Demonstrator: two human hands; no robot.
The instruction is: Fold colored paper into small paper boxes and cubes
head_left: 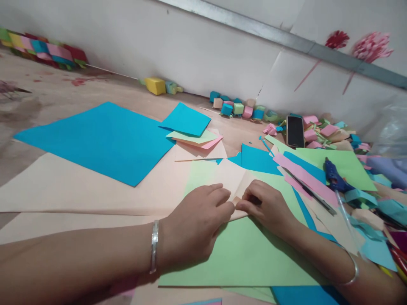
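Both hands, left hand (199, 220) and right hand (265, 205), are pinching the peach paper (233, 180), apparently at a fold between their fingertips; a green sheet (248, 254) is lying beneath.

no readable text, label or number anywhere

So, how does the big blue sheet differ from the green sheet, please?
The blue sheet lies farther left, untouched; the green sheet lies under the left hand, the right hand and the peach paper they pinch. The blue sheet shows almost whole; the green sheet is partly covered. Both lie flat.
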